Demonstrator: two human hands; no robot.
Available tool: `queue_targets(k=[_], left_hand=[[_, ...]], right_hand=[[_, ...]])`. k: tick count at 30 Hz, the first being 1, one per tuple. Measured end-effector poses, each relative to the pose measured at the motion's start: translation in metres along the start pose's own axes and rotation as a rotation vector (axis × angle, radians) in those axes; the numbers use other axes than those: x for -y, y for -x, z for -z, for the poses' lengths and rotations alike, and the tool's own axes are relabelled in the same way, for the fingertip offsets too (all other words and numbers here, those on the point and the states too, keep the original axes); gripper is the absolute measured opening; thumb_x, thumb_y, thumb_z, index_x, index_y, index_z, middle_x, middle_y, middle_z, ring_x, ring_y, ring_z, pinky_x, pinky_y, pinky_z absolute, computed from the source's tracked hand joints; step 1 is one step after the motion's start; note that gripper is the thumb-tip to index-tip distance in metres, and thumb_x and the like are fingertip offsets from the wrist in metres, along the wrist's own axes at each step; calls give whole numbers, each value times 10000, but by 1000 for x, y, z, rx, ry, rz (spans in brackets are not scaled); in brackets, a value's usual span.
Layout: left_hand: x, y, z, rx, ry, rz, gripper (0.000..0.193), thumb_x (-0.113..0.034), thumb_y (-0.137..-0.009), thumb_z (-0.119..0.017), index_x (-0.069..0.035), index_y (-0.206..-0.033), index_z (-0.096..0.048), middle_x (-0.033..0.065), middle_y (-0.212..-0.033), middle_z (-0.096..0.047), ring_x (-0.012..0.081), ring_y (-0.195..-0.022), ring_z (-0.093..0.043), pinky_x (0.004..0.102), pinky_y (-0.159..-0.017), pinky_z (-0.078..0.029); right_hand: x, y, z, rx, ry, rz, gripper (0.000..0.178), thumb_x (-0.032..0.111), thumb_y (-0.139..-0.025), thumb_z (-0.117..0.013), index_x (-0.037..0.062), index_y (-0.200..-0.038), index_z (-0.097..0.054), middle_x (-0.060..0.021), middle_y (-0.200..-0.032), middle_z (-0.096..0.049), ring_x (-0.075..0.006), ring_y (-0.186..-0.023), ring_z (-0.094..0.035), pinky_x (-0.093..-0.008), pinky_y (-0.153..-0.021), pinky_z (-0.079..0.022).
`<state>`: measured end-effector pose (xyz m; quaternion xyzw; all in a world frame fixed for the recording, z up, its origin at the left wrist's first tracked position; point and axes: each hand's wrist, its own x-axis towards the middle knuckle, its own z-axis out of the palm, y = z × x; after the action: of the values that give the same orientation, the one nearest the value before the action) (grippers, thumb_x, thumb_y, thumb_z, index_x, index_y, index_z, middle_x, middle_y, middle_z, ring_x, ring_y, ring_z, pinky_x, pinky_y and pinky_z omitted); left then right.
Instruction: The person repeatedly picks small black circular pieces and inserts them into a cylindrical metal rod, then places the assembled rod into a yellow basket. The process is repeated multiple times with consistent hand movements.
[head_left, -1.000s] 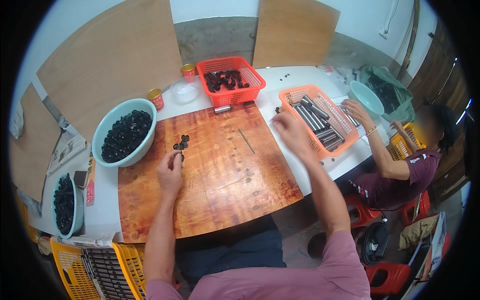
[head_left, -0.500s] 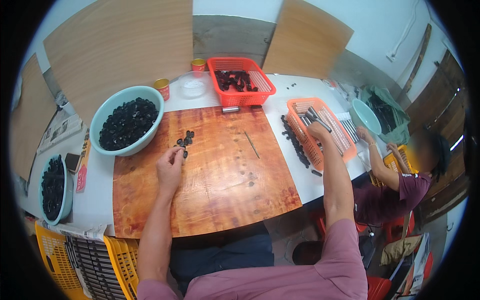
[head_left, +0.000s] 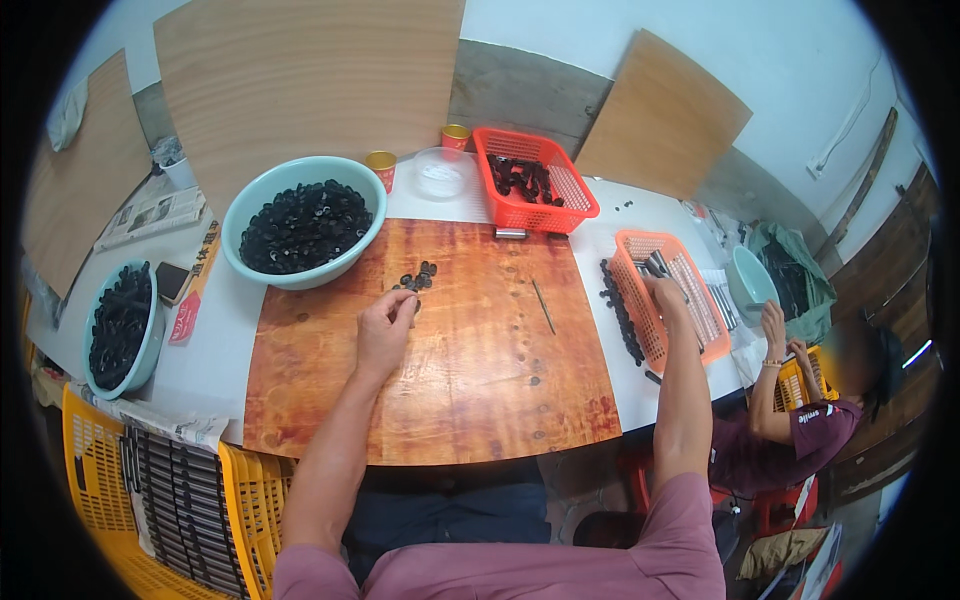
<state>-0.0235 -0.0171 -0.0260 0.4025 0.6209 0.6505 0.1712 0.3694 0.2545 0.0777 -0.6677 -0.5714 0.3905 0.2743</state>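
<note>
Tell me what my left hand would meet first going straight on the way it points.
Probably the small black pieces clustered on the wooden board, just beyond your left hand; whether they touch is unclear.

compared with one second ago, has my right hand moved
Yes: the right hand has moved rightward, away from the glossy brown wooden board, into the light-orange perforated plastic basket.

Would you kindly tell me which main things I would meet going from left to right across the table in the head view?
Small pale turquoise round basin, larger pale turquoise round basin, person's left hand, thin straight brownish stick, salmon-orange perforated plastic basket, pale turquoise round bowl.
</note>
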Motion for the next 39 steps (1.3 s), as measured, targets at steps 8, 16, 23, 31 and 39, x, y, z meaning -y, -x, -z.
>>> queue_targets(k=[8,16,23,31,39], left_hand=[[-7,-1,6,224,393,221,260,-174,-1005,-615,-3,-1196,-658,59,-900,-686,89,-757,-629,239,-685,-517],[-41,5,1,431,1000,579,381,-221,-1045,-550,4,-1351,-508,144,-1174,-662,197,-1006,-671,335,-903,-552],[-22,2,11,339,940,524,318,-141,-1034,-553,2,-1318,-530,125,-1154,-662,206,-1021,-676,359,-924,-567],[-14,2,5,252,955,593,336,-98,-1028,-547,14,-1340,-494,104,-1039,-645,215,-963,-668,350,-868,-574],[-13,0,2,215,922,596,339,-76,-1014,-560,10,-1337,-502,108,-1095,-606,214,-959,-648,362,-910,-559]], right_hand=[[55,78,-43,-6,-326,571,282,90,-847,-719,-50,-1090,-687,-69,-870,-708,-121,-693,-621,-295,-630,-487],[36,186,-205,-64,148,1753,313,-24,-791,-703,-48,-1099,-659,-196,-1030,-666,-302,-809,-661,-354,-718,-539],[28,193,-234,250,249,1815,352,11,-793,-657,-47,-1141,-647,-203,-1082,-636,-300,-843,-662,-357,-722,-539],[18,189,-239,289,2,1394,337,-87,-804,-676,-4,-1129,-643,-181,-1045,-649,-346,-891,-672,-401,-747,-553],[17,182,-235,238,-27,1247,238,-76,-789,-691,8,-1010,-665,-145,-889,-662,-320,-755,-664,-373,-670,-538]])
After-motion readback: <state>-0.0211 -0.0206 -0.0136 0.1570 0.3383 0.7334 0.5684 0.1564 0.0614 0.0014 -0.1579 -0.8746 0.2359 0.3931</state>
